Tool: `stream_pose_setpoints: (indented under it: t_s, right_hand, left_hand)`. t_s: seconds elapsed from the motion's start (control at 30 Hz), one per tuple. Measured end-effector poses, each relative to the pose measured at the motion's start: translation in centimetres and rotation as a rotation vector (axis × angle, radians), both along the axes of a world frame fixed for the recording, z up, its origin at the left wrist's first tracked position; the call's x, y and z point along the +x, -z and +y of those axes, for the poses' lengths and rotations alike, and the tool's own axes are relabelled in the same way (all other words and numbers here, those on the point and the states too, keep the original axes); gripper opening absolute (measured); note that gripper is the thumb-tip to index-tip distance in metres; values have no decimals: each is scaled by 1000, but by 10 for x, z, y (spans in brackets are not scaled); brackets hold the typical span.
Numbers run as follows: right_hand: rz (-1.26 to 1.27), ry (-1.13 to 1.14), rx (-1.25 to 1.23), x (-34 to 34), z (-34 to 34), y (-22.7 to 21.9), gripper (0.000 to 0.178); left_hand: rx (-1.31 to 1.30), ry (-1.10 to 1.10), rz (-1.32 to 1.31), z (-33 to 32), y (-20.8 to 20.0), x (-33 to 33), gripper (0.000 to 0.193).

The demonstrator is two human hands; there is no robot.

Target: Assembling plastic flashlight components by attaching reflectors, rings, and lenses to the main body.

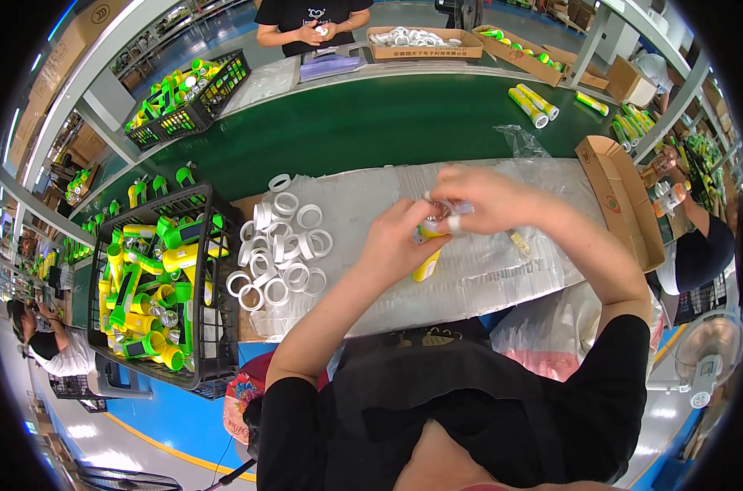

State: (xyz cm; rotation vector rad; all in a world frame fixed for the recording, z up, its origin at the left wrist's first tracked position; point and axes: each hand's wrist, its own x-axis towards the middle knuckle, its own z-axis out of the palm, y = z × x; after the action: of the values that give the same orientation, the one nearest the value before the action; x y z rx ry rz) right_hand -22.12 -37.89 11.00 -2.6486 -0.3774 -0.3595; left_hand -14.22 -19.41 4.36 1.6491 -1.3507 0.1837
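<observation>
Pale metal posts (590, 45) flank a long green worktop (338, 135), and a yellow line (146, 439) borders the blue floor (191, 421).

The green bench (388, 123) bears yellow flashlights (527, 107) and a grey sheet (371, 304) with white rings (262, 217).

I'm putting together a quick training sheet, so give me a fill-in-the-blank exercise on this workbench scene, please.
1. The nearer black plastic crate of green-and-yellow flashlights stands to the ____ of the loose white plastic rings.
2. The left hand holds a tubular piece whose exposed lower end is ____.
3. The nearest open brown cardboard box lies to the ____ of the right hand.

Missing words: left; yellow; right.
</observation>
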Motion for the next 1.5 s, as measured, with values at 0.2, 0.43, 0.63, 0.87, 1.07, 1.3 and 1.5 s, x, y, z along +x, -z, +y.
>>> stream_pose_setpoints:
  t_s: [0.2, 0.43, 0.63, 0.87, 1.07, 1.3, 1.5]
  right_hand:
    - [149, 17, -34, 0, 13, -22, 46]
    - [217, -53, -88, -15, 18, -12, 36]
    - [157, -51, -63, -27, 11, 0, 35]
    - [-256, -269, 115, -37, 24, -40, 33]
    - [-199, 268, 348, 39, 13, 71, 25]
    - [-139, 227, 686, 129, -9, 103, 26]
    - [-476, 747, 456, 211, -243, 196, 37]
  left_hand:
    - [-31, -7, 2, 3, 5, 2, 37]
    - [-29, 72, -25, 4, 6, -2, 40]
    - [-23, 150, 32, -1, 14, -1, 44]
    - [398, 744, 886, 45, -19, 0, 101]
    - [482, 42, 205, 23, 6, 58, 61]
    - [392, -378, -261, 113, -32, 103, 63]
    - [909, -1461, -384, 358, -65, 188, 66]
